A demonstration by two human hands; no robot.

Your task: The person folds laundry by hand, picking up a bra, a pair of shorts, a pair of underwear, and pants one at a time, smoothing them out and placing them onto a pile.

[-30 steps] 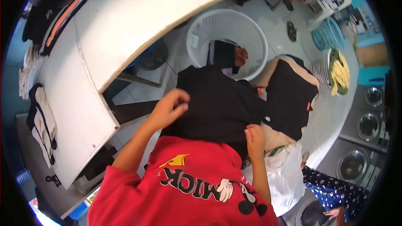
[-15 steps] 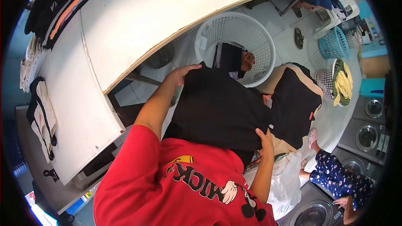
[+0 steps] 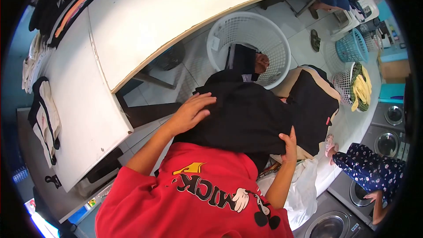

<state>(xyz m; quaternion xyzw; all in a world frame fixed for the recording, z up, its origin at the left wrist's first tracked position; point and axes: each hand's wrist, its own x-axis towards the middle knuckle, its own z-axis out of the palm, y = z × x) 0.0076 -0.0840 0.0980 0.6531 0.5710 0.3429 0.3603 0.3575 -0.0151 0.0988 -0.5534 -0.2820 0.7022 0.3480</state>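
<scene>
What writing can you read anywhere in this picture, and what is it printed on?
"MICK": black letters, seen upside down, on the red shirt; any further letters are hidden by the cartoon glove print.
Tag on the white basket: too small to read.
Panel on the washer: too blurred to read.

Garment (image 3: pixel 246 114) between both hands, basket (image 3: pixel 229 31) beyond, table (image 3: pixel 145 13) perhaps above
</scene>
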